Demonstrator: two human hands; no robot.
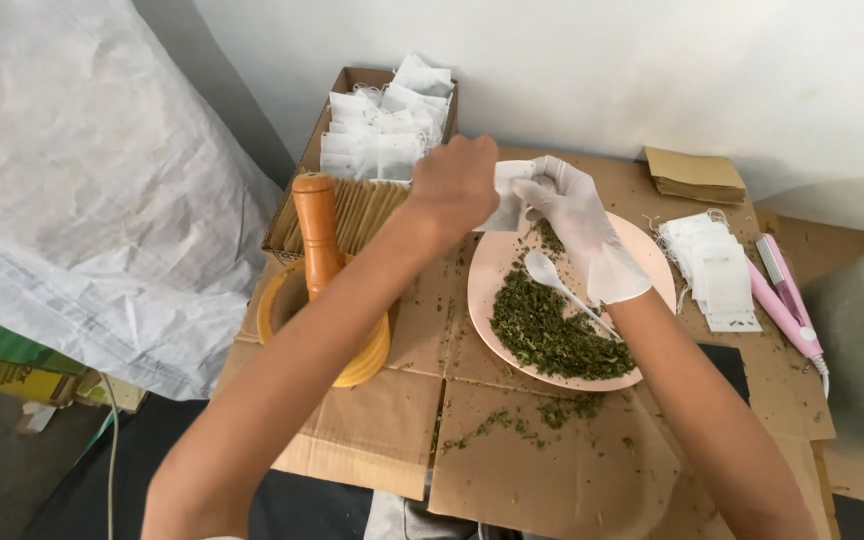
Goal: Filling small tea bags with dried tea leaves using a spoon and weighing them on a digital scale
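Head view, looking down on a cardboard-covered table (552, 480). My left hand (455, 188), bare, and my right hand (584, 232), in a white glove, meet over the far rim of the plate (487, 270), both pinched shut on one small white bag (509, 195) held between them. I cannot tell whether the bag's mouth is open. The pink plate lies at centre and carries a heap of dried green herbs (552, 335); a white spoon (552, 280) rests in the heap, bowl toward the far side. Loose flakes (512, 420) are scattered on the cardboard just near of the plate. Left of the plate stands a yellow mortar (367, 365) with a wooden pestle (318, 232) upright in it. At far left, a box (352, 78) holds filled bags (384, 125) and tan envelopes (357, 210). Right of the plate lie empty bags (717, 262) and a pink sealer (784, 295); more envelopes (694, 176) lie beyond.
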